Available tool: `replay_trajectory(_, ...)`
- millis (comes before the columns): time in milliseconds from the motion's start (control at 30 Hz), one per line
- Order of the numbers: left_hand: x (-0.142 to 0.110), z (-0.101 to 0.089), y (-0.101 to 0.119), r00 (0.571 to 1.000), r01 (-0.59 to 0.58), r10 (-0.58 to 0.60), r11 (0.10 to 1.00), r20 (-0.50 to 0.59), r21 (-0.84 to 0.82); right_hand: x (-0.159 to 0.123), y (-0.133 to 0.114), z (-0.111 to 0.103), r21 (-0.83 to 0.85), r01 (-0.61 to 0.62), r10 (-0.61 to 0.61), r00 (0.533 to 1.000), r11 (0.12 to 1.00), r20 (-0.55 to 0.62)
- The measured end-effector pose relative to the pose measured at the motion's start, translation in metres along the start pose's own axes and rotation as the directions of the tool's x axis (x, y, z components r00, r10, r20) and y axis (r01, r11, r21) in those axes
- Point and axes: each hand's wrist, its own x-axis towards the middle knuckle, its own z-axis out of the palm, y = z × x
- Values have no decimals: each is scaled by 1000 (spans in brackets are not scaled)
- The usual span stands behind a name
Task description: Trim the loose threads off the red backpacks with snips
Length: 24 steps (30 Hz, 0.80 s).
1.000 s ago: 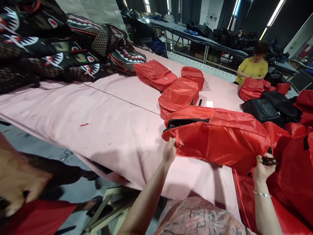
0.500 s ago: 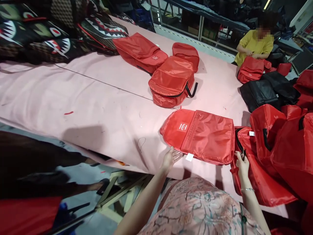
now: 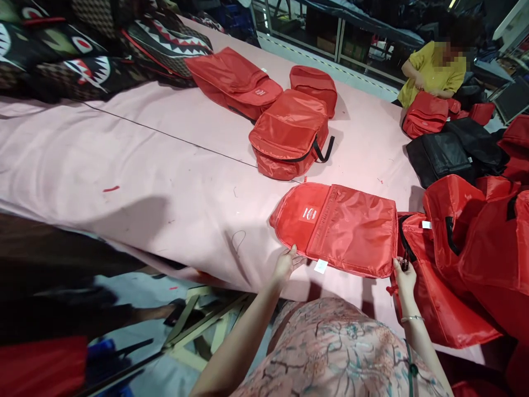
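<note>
A red backpack (image 3: 355, 231) lies flat in front of me, with a white printed logo on its rounded left end and a white tag at its near edge. My left hand (image 3: 286, 263) is at that near edge, thumb on top and fingers partly hidden along the rim. At the near right corner, my right hand (image 3: 405, 280) touches the backpack with its thumb side. In that same hand is a small dark pair of thread snips (image 3: 405, 261), partly hidden by the fingers.
Several red bags (image 3: 491, 242) are heaped at the right, against the backpack. Black bags (image 3: 440, 154) lie behind them. More red backpacks (image 3: 287, 132) and patterned bags (image 3: 165, 47) stand farther back on the pink-covered table (image 3: 198, 193). A person in yellow (image 3: 433, 71) works at the far right.
My left thumb has come down onto the backpack's edge from spread fingers. The right hand has moved slightly left to the backpack's corner with the snips. The backpack has hardly moved.
</note>
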Motion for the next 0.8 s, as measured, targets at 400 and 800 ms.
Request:
replay_trajectory(400,2,1,2,1000,-16,16,1000,-2,2,9,13,0,93,-63,63,998,994,-2)
replay_trajectory(800,-31,2,8,881,-299,-100,639,462,709,23,-62,10,-504,176,-308,932,845,-192)
